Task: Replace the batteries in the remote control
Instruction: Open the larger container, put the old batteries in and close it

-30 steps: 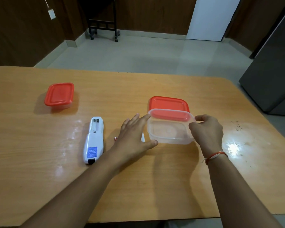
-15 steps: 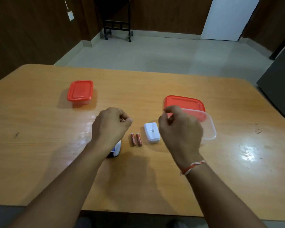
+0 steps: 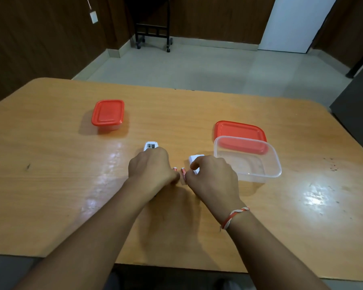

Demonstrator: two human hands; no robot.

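Note:
Two small red batteries [image 3: 175, 168] [image 3: 183, 171] lie side by side on the wooden table [image 3: 50, 185]. My left hand [image 3: 151, 168] is curled, its fingertips pinching the near end of the left battery. My right hand [image 3: 212, 176] pinches the near end of the right battery. The white remote [image 3: 151, 145] lies under my left hand, back up; only its far end with the open battery bay shows. Behind my right hand's fingers lies the white battery cover [image 3: 194, 159], partly hidden.
A clear plastic container [image 3: 266, 164] stands open just right of my right hand, its red lid [image 3: 239, 129] flat behind it. A smaller container with a red lid on [image 3: 107, 115] sits at the far left. A dark cabinet [image 3: 356, 105] stands off the table's right side.
Both hands left the clear container, rose with fingers closed, then dropped to the two batteries. The batteries and the cover, hidden by my left hand before, came into view.

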